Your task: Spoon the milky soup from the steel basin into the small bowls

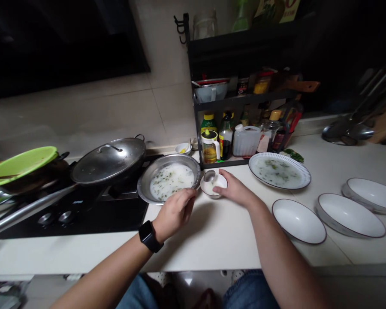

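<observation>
Steel basin (146,183): landmark, cloudy liquid inside.
Left hand (176,210): fingers pinched closed on spoon (209,175), near side of basin.
Spoon head: beyond fingertips, at small bowl (208,188).
Small bowl: just right of basin, right hand (235,187) part-curled, gripping its rim.

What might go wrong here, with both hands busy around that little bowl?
The small bowl is tilted in the right hand, so its contents might slop onto the counter. The ladle, held by the left hand, could drip as it crosses between the small bowl and the metal basin. The basin sits close by the left wrist, so a bump might spill its cloudy liquid.
</observation>
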A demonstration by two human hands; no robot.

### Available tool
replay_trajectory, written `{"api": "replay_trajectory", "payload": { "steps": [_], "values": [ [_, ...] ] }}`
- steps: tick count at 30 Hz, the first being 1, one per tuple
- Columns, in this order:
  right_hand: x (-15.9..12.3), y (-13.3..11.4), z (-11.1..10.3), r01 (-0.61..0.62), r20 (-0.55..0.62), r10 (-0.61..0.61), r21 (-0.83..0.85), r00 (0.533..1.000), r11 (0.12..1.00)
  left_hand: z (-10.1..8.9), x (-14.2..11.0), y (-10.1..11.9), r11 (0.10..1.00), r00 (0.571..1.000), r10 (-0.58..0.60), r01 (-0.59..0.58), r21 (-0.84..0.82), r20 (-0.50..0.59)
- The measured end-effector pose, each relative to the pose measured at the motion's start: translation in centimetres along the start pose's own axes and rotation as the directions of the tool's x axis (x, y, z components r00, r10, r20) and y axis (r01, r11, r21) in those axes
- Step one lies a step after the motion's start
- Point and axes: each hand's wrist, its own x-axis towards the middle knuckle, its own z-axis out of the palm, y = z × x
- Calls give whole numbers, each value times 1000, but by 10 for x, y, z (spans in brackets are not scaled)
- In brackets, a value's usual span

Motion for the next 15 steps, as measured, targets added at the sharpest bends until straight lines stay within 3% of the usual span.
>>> {"api": "replay_trajectory", "payload": {
  "steps": [3, 7, 9, 11, 15],
  "values": [
    [-4, -4, 0, 66, 63, -62, -75, 996, 995, -3, -3, -4, 991, 992, 116, -118, 62, 40],
    [-8, -8, 3, 90, 87, -79, -142, 993, 986, -9, -10, -9, 995, 995, 95, -95, 36, 10],
    [-8, -9, 5, 89, 85, -75, -174, 994, 981, -13, -15, -12, 999, 997, -17, 15, -31, -80],
    [-9, -10, 6, 89, 71, -76, -200, 995, 976, -16, -20, -15, 972, 961, -209, 183, -146, -182],
    [-9, -13, 8, 64, 54, -52, -232, 997, 971, -25, -23, -21, 816, 795, -550, 444, -371, -256]
  ]
}}
